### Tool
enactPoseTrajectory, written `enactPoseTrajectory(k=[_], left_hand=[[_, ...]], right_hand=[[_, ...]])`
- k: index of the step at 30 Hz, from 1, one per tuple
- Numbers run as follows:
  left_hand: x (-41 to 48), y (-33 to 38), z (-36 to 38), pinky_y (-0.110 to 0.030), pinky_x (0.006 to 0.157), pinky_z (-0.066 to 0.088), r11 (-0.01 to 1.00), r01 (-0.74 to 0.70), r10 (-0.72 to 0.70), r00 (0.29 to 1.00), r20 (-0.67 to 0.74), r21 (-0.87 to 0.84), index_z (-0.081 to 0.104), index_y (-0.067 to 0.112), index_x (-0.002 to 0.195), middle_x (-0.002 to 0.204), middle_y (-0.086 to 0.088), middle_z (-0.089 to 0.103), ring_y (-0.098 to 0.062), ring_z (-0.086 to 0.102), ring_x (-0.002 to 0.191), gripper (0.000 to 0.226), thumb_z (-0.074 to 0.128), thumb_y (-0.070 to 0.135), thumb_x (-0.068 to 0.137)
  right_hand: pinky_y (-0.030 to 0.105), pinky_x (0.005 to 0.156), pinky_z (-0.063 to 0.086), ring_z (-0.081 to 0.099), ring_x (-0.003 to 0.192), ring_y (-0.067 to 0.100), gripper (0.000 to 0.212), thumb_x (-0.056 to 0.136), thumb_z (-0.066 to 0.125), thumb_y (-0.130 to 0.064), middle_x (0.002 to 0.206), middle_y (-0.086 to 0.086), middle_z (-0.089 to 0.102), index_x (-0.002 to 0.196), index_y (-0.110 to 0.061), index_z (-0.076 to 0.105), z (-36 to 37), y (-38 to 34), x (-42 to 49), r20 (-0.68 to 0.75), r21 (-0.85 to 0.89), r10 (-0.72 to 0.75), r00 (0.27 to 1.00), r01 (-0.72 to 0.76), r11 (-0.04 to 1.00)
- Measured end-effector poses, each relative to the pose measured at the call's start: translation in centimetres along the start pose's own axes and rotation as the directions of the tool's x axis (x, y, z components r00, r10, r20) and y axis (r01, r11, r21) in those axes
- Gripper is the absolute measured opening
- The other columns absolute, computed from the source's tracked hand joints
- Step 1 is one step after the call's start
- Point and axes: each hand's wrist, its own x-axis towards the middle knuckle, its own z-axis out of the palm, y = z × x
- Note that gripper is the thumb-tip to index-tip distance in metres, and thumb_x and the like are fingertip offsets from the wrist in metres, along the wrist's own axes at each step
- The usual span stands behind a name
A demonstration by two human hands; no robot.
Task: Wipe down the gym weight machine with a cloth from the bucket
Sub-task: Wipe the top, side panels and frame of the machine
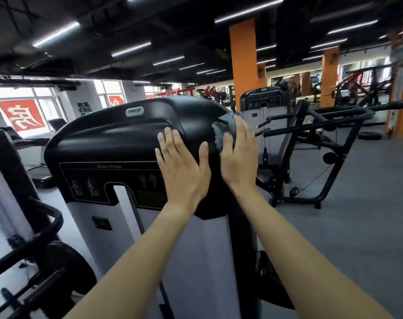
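Two bare forearms reach up from 6 o'clock to the black, rounded plastic top cover of the black-and-white weight machine (126,139), which carries a silver Precor badge (135,111) at 12 o'clock. The left hand (182,166) lies flat on the cover's front, fingers straight and slightly spread, holding nothing. Just beside it at 3 o'clock, the right hand (239,155) presses a crumpled grey cloth (226,125) against the cover's right shoulder, fingers laid over the cloth. A similar weight machine (262,104) stands at 1 o'clock, behind it an orange pillar (243,54).
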Motion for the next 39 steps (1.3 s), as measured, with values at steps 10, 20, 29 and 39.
enactPoseTrajectory(k=[10, 20, 29, 39], left_hand=[[0.1, -0.3, 0.3, -0.048, 0.130, 0.000, 1.000, -0.020, 0.020, 1.000, 0.007, -0.020, 0.012, 0.005, 0.162, 0.172, -0.012, 0.006, -0.025, -0.007, 0.160, 0.078, 0.026, 0.059, 0.107], [0.2, -0.4, 0.3, -0.049, 0.129, 0.000, 0.999, -0.018, 0.019, 0.999, 0.027, -0.030, 0.010, 0.005, 0.162, 0.172, -0.012, 0.004, -0.024, -0.008, 0.160, 0.079, 0.026, 0.059, 0.107], [0.2, -0.4, -0.3, -0.048, 0.129, 0.000, 1.000, -0.024, 0.024, 0.998, 0.063, -0.013, 0.007, 0.004, 0.163, 0.173, -0.012, 0.001, -0.025, -0.009, 0.159, 0.082, 0.021, 0.061, 0.105], [0.0, -2.7, -2.2, -0.049, 0.130, 0.005, 0.988, -0.156, 0.157, 0.973, 0.171, -0.018, 0.000, 0.014, 0.165, 0.174, -0.005, -0.004, -0.018, -0.013, 0.159, 0.079, 0.037, 0.050, 0.105]], right_hand=[[0.050, 0.094, 0.052, 0.061, 0.111, 0.017, 0.043, 0.105, 0.025, -0.053, 0.119, -0.006, 0.062, 0.131, -0.028, 0.048, 0.4, 2.0, -1.7, -0.087, 0.168, 0.159, 0.983, -0.142, 0.975], [0.043, 0.128, 0.022, 0.011, 0.159, 0.017, 0.055, 0.112, 0.035, -0.029, 0.171, -0.003, 0.018, 0.164, -0.018, 0.022, 0.8, 2.2, -5.7, -0.100, 0.020, -0.058, 0.993, 0.060, 0.998], [0.041, 0.127, 0.012, 0.022, 0.155, 0.019, 0.046, 0.109, 0.038, -0.032, 0.163, -0.009, 0.040, 0.154, -0.026, 0.047, 0.4, -2.9, 4.2, 0.240, -0.260, -0.194, 0.951, 0.256, 0.931], [0.036, 0.128, 0.013, 0.029, 0.154, 0.012, 0.049, 0.099, 0.043, -0.017, 0.156, -0.005, 0.050, 0.147, -0.019, 0.057, 0.0, -2.6, -0.2, 0.365, 0.001, -0.459, 0.810, 0.493, 0.870]])
